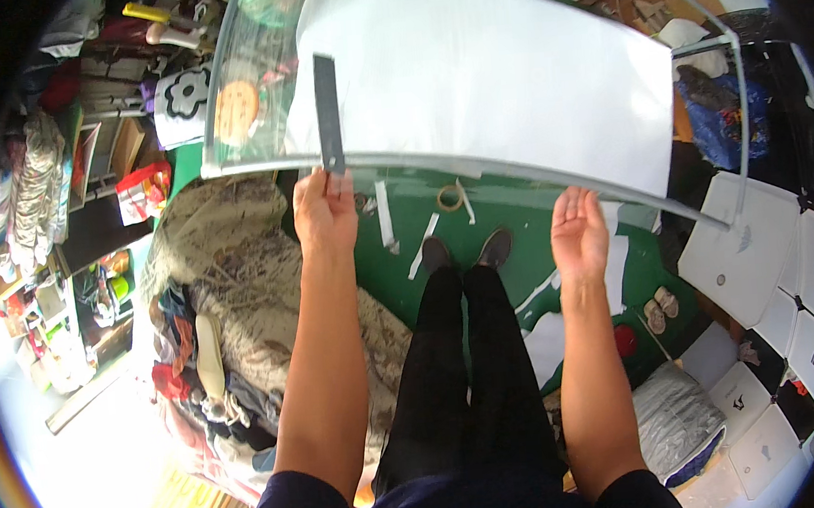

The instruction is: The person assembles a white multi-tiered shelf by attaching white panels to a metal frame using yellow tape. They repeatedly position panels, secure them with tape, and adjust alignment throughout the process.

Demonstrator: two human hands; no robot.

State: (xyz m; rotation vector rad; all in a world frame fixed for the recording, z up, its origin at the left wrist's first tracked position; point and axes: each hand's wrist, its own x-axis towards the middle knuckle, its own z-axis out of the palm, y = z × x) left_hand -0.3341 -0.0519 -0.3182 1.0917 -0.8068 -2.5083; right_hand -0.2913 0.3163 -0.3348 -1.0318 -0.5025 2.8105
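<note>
A large tube frame [600,184] with a clear plastic cover is in front of me, and a white sheet [479,70] fills most of it. A dark grey strip [328,108] stands upright against the cover near its left side. My left hand [326,212] is closed at the frame's lower edge, its fingertips around the lower end of this strip. Farther right, my right hand [580,237] has its palm turned up and its fingers stretched toward the lower tube. Whether those fingertips touch the tube is hard to tell.
A roll of tape [448,197] and white scraps [385,216] lie on the green floor [390,279] by my feet. On the left is a patterned cloth heap [236,242]; on the right are white boxes [741,235], a grey bundle [675,419] and a pair of shoes [661,309].
</note>
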